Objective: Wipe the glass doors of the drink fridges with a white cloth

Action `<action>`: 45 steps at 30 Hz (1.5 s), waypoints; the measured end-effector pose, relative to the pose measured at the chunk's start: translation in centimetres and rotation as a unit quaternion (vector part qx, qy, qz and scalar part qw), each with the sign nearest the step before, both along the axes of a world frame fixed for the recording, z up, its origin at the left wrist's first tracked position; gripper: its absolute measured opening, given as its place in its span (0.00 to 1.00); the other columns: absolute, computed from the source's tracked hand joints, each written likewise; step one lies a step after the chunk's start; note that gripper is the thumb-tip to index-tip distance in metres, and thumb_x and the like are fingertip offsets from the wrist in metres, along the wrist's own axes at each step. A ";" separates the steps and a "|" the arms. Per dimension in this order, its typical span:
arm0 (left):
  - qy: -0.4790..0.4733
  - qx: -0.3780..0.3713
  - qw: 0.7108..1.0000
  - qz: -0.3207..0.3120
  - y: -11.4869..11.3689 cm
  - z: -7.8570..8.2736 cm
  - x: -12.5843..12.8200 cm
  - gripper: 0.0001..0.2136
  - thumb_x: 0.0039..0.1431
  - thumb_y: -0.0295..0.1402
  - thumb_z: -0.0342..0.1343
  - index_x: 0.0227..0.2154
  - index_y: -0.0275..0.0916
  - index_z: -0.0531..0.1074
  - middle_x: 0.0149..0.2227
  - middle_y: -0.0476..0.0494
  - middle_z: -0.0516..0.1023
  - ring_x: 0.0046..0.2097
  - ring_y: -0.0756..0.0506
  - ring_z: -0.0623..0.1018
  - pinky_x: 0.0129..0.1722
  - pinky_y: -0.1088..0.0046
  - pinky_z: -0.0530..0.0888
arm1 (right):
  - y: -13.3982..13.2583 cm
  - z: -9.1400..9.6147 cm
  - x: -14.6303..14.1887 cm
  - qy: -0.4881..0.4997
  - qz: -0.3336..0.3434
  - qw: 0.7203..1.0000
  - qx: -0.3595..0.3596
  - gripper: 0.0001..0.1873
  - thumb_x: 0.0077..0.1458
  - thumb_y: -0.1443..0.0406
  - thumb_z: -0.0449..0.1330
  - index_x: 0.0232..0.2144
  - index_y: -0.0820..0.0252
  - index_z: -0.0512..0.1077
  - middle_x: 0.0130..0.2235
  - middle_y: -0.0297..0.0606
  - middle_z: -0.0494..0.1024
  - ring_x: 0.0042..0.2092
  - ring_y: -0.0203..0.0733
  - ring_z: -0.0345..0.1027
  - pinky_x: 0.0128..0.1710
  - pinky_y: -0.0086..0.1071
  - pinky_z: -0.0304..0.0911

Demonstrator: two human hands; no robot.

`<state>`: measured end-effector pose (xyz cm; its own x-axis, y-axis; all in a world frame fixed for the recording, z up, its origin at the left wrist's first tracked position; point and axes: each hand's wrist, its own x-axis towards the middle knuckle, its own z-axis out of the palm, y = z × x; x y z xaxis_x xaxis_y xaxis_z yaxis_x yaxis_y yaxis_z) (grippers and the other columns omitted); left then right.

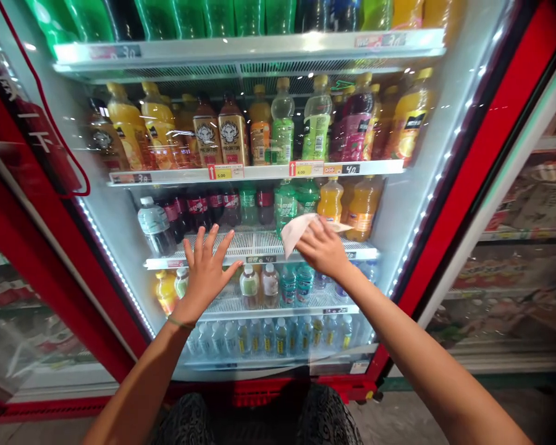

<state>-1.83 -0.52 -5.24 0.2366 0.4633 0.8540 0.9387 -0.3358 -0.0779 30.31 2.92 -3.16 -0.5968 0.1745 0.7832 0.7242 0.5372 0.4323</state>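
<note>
My left hand (207, 272) is raised with its fingers spread, palm toward the glass front of a drinks cooler (139, 364). Whether its palm rests on the glass I cannot tell. To the right, my right hand (323, 250) holds a white cloth (297, 233), thin like a wipe, against or just before the glass. One corner hangs down at the left of the fingers and another sticks out to the right. Behind the cloth stand green soda bottles (286, 201) and orange soda bottles (331, 199). The fingertips of the right hand are partly hidden by the cloth.
Shelves of bottles fill the cooler, with a price strip (254, 172) along a shelf edge. A red cord (41, 93) hangs at the upper left. Other glass-fronted cabinets flank it. My knees (331, 417) are close to the red base (245, 395).
</note>
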 end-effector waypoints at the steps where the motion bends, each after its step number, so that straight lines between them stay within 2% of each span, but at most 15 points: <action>1: -0.003 0.001 1.000 0.006 0.0 -0.1 -0.4 0.33 0.63 0.49 0.59 0.69 0.50 0.59 0.73 0.37 0.53 0.75 0.31 0.46 0.71 0.39 0.39 | 0.1 0.6 -0.3 0.069 -0.029 0.997 0.005 0.17 0.64 0.64 0.56 0.54 0.47 0.74 0.59 0.36 0.76 0.70 0.56 0.54 0.72 0.63 0.45; 3: -0.008 -0.001 1.000 0.013 -0.1 -0.3 -0.8 0.34 0.63 0.49 0.59 0.69 0.49 0.59 0.73 0.36 0.53 0.75 0.31 0.45 0.71 0.39 0.39 | 0.2 1.6 -1.8 0.160 -0.068 0.985 0.017 0.17 0.64 0.64 0.56 0.54 0.48 0.75 0.60 0.39 0.75 0.72 0.61 0.47 0.72 0.69 0.37; 4: -0.011 -0.005 1.000 0.014 -0.1 -0.3 -1.0 0.34 0.63 0.49 0.59 0.69 0.49 0.59 0.73 0.36 0.53 0.75 0.31 0.45 0.71 0.39 0.40 | 0.2 1.8 -2.7 0.154 -0.067 0.986 0.019 0.17 0.64 0.64 0.56 0.53 0.48 0.74 0.59 0.39 0.76 0.72 0.62 0.47 0.72 0.70 0.36; 8: -0.022 -0.011 1.000 0.013 -0.3 -0.7 -2.2 0.33 0.63 0.48 0.59 0.68 0.49 0.59 0.73 0.36 0.53 0.75 0.32 0.46 0.72 0.42 0.43 | -0.1 1.3 -5.1 -0.089 0.033 0.996 0.001 0.15 0.65 0.66 0.55 0.51 0.47 0.74 0.57 0.31 0.78 0.68 0.50 0.59 0.72 0.56 0.50; 10: -0.029 -0.005 0.999 0.015 -0.3 -0.9 -3.1 0.32 0.63 0.48 0.59 0.68 0.48 0.60 0.73 0.35 0.52 0.75 0.32 0.46 0.72 0.42 0.44 | 0.0 1.3 -5.0 -0.134 0.052 0.990 0.000 0.15 0.66 0.67 0.55 0.51 0.46 0.75 0.57 0.30 0.78 0.67 0.46 0.61 0.72 0.52 0.53; 15: -0.041 0.005 0.999 0.018 -0.3 -1.6 -4.5 0.34 0.63 0.47 0.60 0.68 0.47 0.59 0.72 0.33 0.51 0.75 0.30 0.45 0.71 0.41 0.45 | 0.3 2.3 -6.9 0.064 -0.021 0.997 0.022 0.17 0.65 0.65 0.57 0.55 0.51 0.73 0.62 0.39 0.74 0.72 0.59 0.50 0.72 0.65 0.40; 21: -0.060 0.012 0.997 0.036 -0.8 -2.1 -6.6 0.33 0.62 0.46 0.61 0.68 0.46 0.60 0.70 0.31 0.54 0.74 0.30 0.50 0.70 0.41 0.51 | 0.0 1.1 -9.3 -0.175 0.093 0.978 0.056 0.14 0.65 0.69 0.56 0.49 0.54 0.76 0.55 0.34 0.80 0.64 0.46 0.65 0.70 0.49 0.56; 26: -0.093 0.019 0.995 0.039 -0.6 -2.9 -7.9 0.35 0.62 0.46 0.61 0.69 0.44 0.58 0.71 0.29 0.53 0.74 0.30 0.51 0.70 0.42 0.50 | 0.1 2.0 -10.9 0.025 0.005 0.998 0.055 0.17 0.65 0.67 0.57 0.55 0.54 0.73 0.60 0.42 0.76 0.69 0.56 0.57 0.70 0.60 0.50; 28: -0.095 0.017 0.995 0.035 -0.5 -3.1 -8.1 0.36 0.62 0.45 0.61 0.69 0.45 0.56 0.72 0.30 0.53 0.74 0.31 0.50 0.71 0.43 0.49 | 0.1 1.6 -12.1 0.003 0.013 0.999 0.050 0.18 0.64 0.67 0.57 0.55 0.55 0.73 0.59 0.41 0.77 0.68 0.58 0.58 0.70 0.61 0.51; 31: -0.069 0.010 0.997 0.032 -0.6 -3.2 -8.7 0.35 0.63 0.45 0.60 0.70 0.46 0.56 0.72 0.32 0.54 0.74 0.32 0.51 0.71 0.45 0.50 | 0.3 0.9 -12.9 -0.111 0.065 0.990 0.050 0.19 0.64 0.69 0.56 0.55 0.54 0.73 0.58 0.37 0.78 0.67 0.51 0.62 0.70 0.53 0.56; 33: -0.053 0.010 0.998 0.032 -0.6 -3.2 -9.1 0.34 0.64 0.45 0.60 0.69 0.47 0.57 0.72 0.34 0.55 0.74 0.34 0.53 0.71 0.47 0.52 | 0.6 1.3 -12.9 -0.101 0.067 0.991 0.058 0.19 0.64 0.69 0.56 0.55 0.54 0.72 0.58 0.37 0.77 0.67 0.51 0.61 0.70 0.53 0.55; 38: -0.060 0.019 0.997 0.034 -0.6 -3.4 -9.5 0.34 0.64 0.45 0.59 0.69 0.45 0.58 0.72 0.33 0.56 0.74 0.34 0.53 0.71 0.47 0.53 | 0.6 3.2 -15.0 0.109 0.014 0.993 0.049 0.19 0.64 0.68 0.56 0.56 0.54 0.72 0.61 0.43 0.74 0.72 0.59 0.50 0.72 0.64 0.43; 40: -0.057 0.019 0.998 0.031 -0.5 -3.5 -9.8 0.33 0.63 0.45 0.60 0.69 0.44 0.58 0.72 0.33 0.57 0.74 0.34 0.54 0.71 0.47 0.55 | 0.5 2.9 -16.0 0.060 0.043 0.997 0.036 0.19 0.64 0.68 0.56 0.56 0.54 0.73 0.60 0.42 0.75 0.71 0.56 0.52 0.72 0.62 0.45; 43: -0.051 0.016 0.998 0.025 -0.5 -3.9 -10.5 0.33 0.63 0.44 0.60 0.68 0.44 0.59 0.71 0.33 0.58 0.73 0.34 0.55 0.70 0.49 0.57 | 0.5 2.1 -16.1 -0.118 0.119 0.986 0.025 0.19 0.63 0.71 0.57 0.54 0.54 0.73 0.58 0.39 0.77 0.67 0.47 0.61 0.71 0.51 0.53; 45: -0.053 0.015 0.998 0.023 -0.5 -4.1 -10.9 0.33 0.63 0.44 0.61 0.68 0.44 0.59 0.71 0.33 0.59 0.73 0.34 0.56 0.70 0.49 0.58 | 0.7 2.2 -15.8 -0.125 0.115 0.985 0.031 0.19 0.63 0.71 0.56 0.54 0.53 0.73 0.58 0.37 0.78 0.66 0.46 0.62 0.70 0.50 0.55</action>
<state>-12.75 -1.03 -9.30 0.1228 0.4446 0.8872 0.9566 -0.2912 0.0135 14.53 3.61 -0.95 -0.7909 -0.0321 0.6111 0.4528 0.6412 0.6195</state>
